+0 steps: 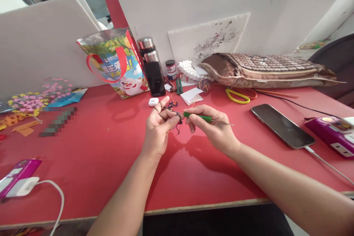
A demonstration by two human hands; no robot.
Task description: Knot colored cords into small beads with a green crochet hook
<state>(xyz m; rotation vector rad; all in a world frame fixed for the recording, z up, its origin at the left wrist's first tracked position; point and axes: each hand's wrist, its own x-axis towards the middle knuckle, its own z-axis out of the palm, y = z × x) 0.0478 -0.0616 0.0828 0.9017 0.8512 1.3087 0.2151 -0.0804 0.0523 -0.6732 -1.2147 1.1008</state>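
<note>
My right hand grips a crochet hook by its green handle, its metal shaft sticking out on both sides. The hook's left end reaches to the dark multicoloured crochet piece that my left hand pinches between thumb and finger. A strand of yarn wraps round a raised finger of my left hand, and a loose tail hangs below the piece. Behind the hands lies a multicoloured yarn ball. Exactly where hook and stitches meet is too small to make out.
Behind my hands stand a propped phone, a steel flask, a printed bag and a white earbud case. Yellow-handled scissors, a charging phone and a purple power strip lie to the right on the red table.
</note>
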